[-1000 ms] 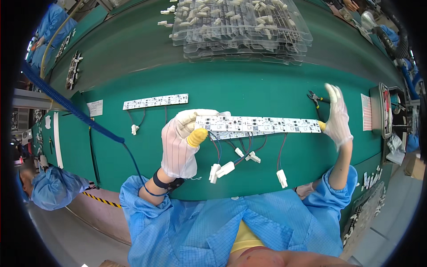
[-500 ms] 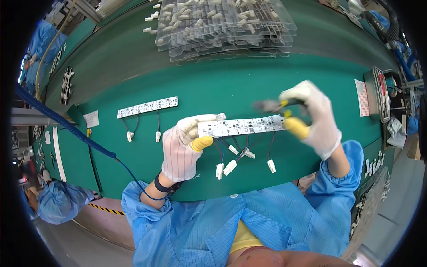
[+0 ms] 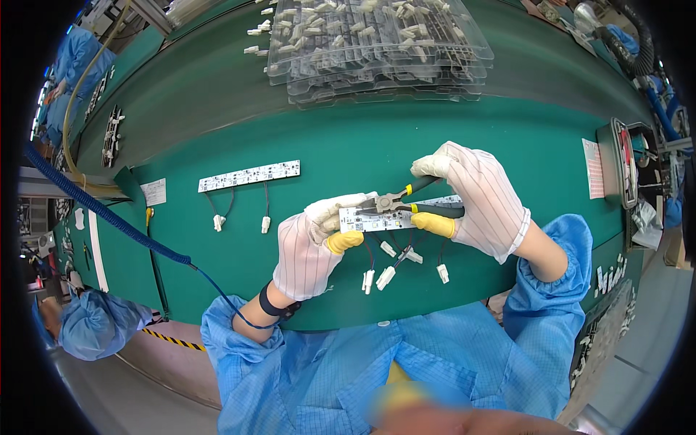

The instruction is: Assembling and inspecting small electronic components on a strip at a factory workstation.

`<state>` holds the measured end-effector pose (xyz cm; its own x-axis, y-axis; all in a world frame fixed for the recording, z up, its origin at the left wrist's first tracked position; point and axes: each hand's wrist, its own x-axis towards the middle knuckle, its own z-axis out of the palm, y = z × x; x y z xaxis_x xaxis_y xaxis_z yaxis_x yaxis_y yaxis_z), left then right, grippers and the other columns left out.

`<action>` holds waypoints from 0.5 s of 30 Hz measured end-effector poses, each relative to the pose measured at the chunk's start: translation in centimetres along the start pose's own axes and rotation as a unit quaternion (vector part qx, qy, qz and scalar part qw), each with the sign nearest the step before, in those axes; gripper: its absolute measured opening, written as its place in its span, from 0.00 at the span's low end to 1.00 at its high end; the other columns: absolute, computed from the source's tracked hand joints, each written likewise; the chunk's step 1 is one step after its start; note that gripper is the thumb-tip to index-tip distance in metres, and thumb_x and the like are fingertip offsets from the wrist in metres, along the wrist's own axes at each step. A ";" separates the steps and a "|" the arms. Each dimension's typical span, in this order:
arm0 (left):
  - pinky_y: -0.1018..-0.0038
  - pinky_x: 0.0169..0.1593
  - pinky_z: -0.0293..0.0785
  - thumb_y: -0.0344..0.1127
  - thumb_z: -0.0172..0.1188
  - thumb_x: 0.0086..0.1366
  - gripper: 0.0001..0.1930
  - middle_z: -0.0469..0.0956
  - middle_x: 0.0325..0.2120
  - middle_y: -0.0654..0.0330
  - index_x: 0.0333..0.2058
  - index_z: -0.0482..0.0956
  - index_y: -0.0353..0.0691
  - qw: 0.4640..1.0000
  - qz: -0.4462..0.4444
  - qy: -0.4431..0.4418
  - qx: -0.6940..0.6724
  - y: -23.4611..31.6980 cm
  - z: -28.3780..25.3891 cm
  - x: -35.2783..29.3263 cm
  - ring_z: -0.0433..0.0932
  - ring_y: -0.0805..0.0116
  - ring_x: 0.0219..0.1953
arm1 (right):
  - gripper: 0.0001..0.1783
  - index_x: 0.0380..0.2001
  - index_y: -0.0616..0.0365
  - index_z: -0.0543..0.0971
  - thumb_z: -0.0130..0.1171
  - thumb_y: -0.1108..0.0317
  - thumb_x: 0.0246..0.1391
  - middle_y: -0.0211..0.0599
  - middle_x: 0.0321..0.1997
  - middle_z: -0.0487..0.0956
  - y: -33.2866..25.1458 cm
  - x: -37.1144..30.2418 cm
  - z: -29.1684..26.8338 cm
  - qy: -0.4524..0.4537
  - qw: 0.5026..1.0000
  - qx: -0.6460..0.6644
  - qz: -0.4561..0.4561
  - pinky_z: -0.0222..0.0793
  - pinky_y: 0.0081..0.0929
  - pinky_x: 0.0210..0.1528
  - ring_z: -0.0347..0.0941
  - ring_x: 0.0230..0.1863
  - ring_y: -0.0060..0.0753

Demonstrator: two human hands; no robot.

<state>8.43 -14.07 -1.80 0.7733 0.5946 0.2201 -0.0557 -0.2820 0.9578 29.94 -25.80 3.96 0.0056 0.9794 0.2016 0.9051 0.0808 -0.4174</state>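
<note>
My left hand (image 3: 310, 250), in a striped white glove with yellow fingertips, pinches the left end of a white circuit board strip (image 3: 366, 220). Thin wires with white plug connectors (image 3: 385, 277) hang from its near edge over the green mat. My right hand (image 3: 475, 199), gloved alike, is wrapped round the black and yellow handles of pliers (image 3: 388, 204). The handles are spread. The jaws point left and lie over the board's left part, close to my left fingertips. Whether they touch or grip anything there, I cannot tell.
Another wired circuit board strip (image 3: 250, 176) lies to the left on the green mat (image 3: 348, 156). Stacked clear plastic trays (image 3: 377, 69) of wired parts stand at the back. A blue coiled cord (image 3: 116, 210) runs to my left wristband (image 3: 270, 304). A metal toolbox (image 3: 618, 163) sits right.
My right hand has moved left with the pliers, bringing the jaws from beyond the board's right end to over its left part. The board and left hand have shifted slightly right.
</note>
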 end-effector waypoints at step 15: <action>0.80 0.39 0.74 0.46 0.60 0.59 0.22 0.81 0.38 0.57 0.44 0.75 0.33 0.984 0.026 -0.017 0.176 1.1 -0.9 0.7 0.80 0.73 0.36 | 0.27 0.43 0.52 0.72 0.66 0.51 0.40 0.34 0.34 0.73 0.4 -1.5 -1.2 0.009 1.000 -0.021 0.019 0.61 0.33 0.40 0.69 0.35 0.40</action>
<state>8.32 -13.31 -0.40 0.7963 0.5483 0.2557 0.1209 -0.5584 0.8207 30.84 -27.49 4.57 0.0471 0.9782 0.2021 0.9211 0.0357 -0.3876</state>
